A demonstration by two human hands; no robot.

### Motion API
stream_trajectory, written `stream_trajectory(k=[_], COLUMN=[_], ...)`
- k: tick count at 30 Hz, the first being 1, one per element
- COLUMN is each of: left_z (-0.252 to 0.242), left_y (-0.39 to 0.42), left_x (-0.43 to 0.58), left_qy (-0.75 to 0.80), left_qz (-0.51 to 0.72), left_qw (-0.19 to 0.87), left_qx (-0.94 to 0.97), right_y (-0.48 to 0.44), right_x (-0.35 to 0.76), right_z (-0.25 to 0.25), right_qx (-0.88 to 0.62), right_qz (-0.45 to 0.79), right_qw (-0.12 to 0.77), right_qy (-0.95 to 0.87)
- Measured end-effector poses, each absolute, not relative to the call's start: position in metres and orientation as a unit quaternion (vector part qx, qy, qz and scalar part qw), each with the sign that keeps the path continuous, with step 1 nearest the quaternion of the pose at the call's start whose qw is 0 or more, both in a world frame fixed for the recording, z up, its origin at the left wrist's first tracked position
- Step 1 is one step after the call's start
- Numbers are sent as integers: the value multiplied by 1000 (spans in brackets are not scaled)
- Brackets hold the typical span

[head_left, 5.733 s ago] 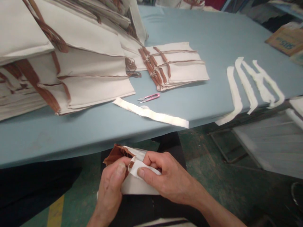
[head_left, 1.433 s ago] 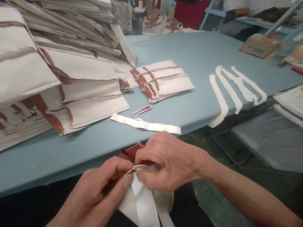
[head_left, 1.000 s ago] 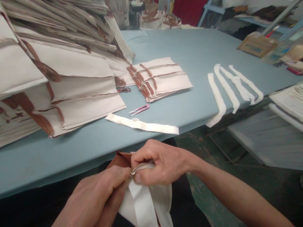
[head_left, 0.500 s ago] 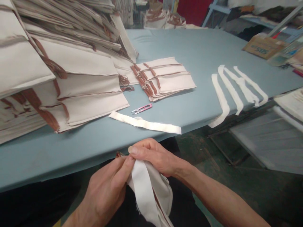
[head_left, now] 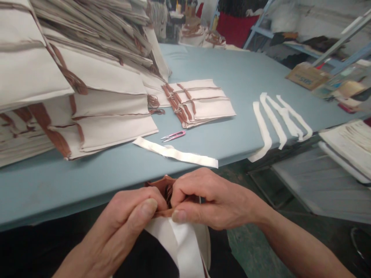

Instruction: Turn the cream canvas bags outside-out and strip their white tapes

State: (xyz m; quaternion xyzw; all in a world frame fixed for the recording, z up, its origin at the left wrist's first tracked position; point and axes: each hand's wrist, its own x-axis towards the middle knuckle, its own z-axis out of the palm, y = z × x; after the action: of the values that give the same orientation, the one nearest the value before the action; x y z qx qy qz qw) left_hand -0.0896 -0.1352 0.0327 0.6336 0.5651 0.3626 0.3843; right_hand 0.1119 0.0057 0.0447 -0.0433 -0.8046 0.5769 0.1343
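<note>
Over my lap I hold a cream cloth bag with a brown edge, its brown-lined top bunched upward. My left hand is closed, thumb and fingers pinching the brown edge on the left. Close beside it, my right hand pinches the same edge, its thumb over the top of a white fabric strip. The strip hangs down across the front of the bag. Dark brown cords show between my hands; the bag's lower part is out of frame.
Pink thread snips and a loose white strip lie on the blue-covered table. Folded cream bags lie behind them. Tall bag stacks fill the left. Several white strips drape near the right edge; a cardboard box sits beyond.
My hands have drawn slightly apart, and the bag's brown edge is now spread between them. My right hand has moved to the right and turned, its thumb now lower. The view has tilted up slightly.
</note>
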Motion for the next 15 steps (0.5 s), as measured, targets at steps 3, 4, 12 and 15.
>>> stream_trajectory(k=[3, 4, 12, 15], left_z=[37, 36, 16, 11], left_y=[-124, -124, -138, -140], left_x=[-82, -79, -67, -71], left_qy=[527, 518, 515, 514], left_qz=[380, 387, 451, 448], left_qw=[364, 352, 363, 387], left_qx=[667, 677, 632, 621], right_y=[3, 1, -6, -4], right_x=[113, 114, 111, 111], right_z=[44, 44, 25, 24], right_qx=[-25, -19, 7, 1], right_qz=[543, 537, 630, 617], right_qw=[171, 180, 155, 136], right_qy=[-822, -824, -761, -775])
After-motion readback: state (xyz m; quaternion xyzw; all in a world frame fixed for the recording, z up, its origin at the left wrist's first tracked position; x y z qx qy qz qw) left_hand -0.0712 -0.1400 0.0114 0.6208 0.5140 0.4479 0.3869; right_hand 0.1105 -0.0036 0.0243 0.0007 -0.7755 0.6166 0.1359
